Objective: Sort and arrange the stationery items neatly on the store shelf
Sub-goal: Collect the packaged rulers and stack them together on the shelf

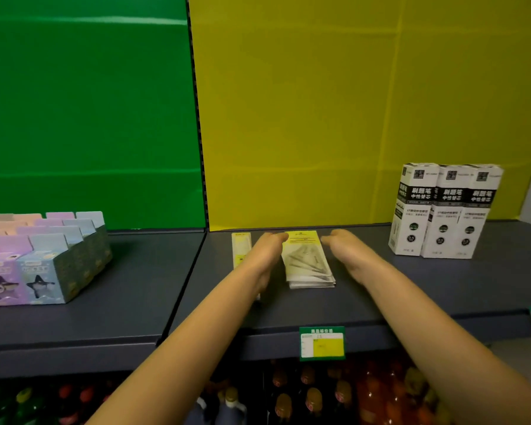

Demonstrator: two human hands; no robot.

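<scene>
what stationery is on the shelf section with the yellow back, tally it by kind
white pen refill boxes: 3, upright, side by side
stack of yellow-topped packets: 1, between the left hand and the right hand; the packets in it cannot be counted
separate yellow-topped packet: 1, partly hidden behind the left hand
total: 5

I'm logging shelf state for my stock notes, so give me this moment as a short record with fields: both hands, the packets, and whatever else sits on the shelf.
left hand: open, fingers straight, at the packet stack's left side; contact unclear
right hand: open, at the stack's right side; contact unclear
packet stack: flat on the grey shelf, between the hands
single packet: flat, left of the left hand
white boxes: three, upright, side by side, far right
pastel boxes: in rows, left section
price tag: on the shelf's front edge
</scene>
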